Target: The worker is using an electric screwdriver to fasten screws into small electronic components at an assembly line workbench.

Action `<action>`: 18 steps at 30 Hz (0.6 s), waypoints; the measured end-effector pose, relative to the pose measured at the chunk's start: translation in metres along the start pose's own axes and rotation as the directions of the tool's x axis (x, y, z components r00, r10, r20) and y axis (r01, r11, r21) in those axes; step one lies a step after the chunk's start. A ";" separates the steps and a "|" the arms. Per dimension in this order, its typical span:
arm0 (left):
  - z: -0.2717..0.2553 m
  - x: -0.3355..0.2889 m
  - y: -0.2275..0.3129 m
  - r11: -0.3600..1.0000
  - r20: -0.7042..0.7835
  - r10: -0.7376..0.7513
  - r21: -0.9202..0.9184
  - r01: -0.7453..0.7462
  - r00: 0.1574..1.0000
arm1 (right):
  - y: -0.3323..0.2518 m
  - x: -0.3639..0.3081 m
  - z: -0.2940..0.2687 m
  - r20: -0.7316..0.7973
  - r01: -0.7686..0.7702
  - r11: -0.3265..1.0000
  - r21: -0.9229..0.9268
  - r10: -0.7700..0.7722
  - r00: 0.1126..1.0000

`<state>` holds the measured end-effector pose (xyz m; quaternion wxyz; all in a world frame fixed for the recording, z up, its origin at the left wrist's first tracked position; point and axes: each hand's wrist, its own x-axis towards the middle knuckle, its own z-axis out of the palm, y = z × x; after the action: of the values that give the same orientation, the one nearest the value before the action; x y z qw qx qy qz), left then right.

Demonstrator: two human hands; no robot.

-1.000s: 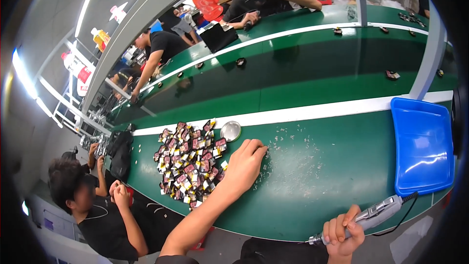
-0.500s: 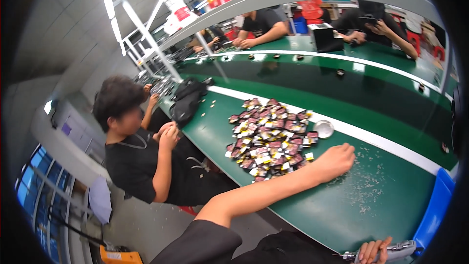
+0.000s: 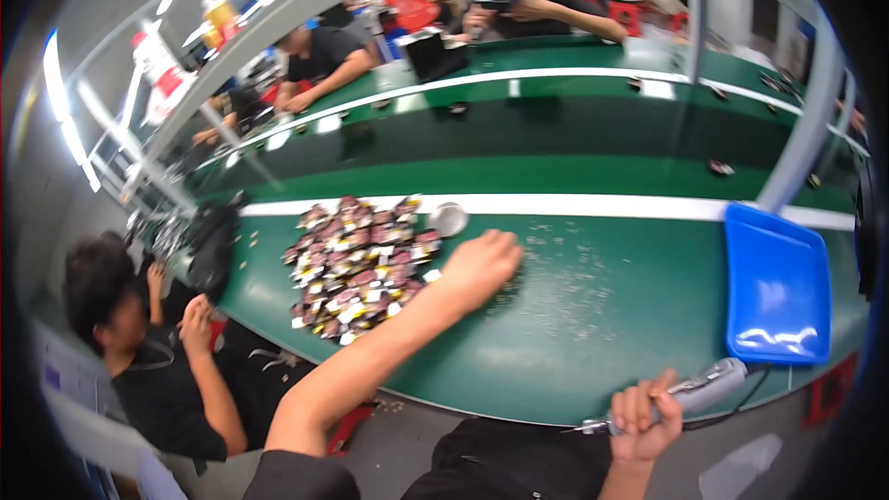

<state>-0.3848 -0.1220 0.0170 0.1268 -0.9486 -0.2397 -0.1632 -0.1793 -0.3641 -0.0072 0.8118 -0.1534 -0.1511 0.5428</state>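
Note:
My left hand (image 3: 482, 268) is closed just above the green bench, its fingers bent together. Whatever may be between the fingertips is hidden and blurred. Beside it on the right are many tiny scattered pieces that look like small screws (image 3: 565, 278). To its left lies a heap of small dark parts (image 3: 356, 264) with pinkish, yellow and white patches. A round shallow metal dish (image 3: 448, 218) stands just beyond that hand. My right hand (image 3: 644, 417) is wrapped round a grey electric screwdriver (image 3: 708, 386) at the bench's front edge, with the bit pointing left.
An upturned-looking glossy blue tray (image 3: 778, 287) lies at the right of the bench. A conveyor belt (image 3: 519, 134) with a few dark parts runs behind the white strip. A co-worker (image 3: 148, 352) sits at the left, near a black bag (image 3: 215, 245). A grey post (image 3: 806, 120) stands at the right.
The view has swung right, bringing the blue tray fully in. My right hand with the screwdriver shows more plainly. My left hand stays closed by the scattered pieces.

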 end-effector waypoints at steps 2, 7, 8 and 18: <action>-0.006 -0.003 -0.002 0.996 -0.013 -0.059 -0.061 0.058 0.998 | 0.001 0.003 0.002 0.052 -0.023 0.999 -0.032 0.025 0.998; -0.019 -0.013 0.004 0.928 -0.153 -0.242 -0.327 0.182 0.958 | -0.002 -0.003 -0.001 0.060 -0.003 1.000 0.027 0.002 0.998; -0.020 -0.015 0.009 0.916 -0.151 -0.277 -0.340 0.213 0.949 | -0.001 -0.003 -0.002 -0.001 0.005 0.999 0.047 -0.005 1.000; -0.049 -0.057 0.086 0.703 -0.110 -0.558 -0.590 0.398 0.822 | -0.004 -0.008 -0.007 -0.075 -0.120 0.988 0.093 0.127 0.989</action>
<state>-0.4016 -0.2346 0.0268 -0.1612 -0.8147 -0.4032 -0.3843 -0.1762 -0.3732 -0.0130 0.7880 -0.1483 -0.0839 0.5917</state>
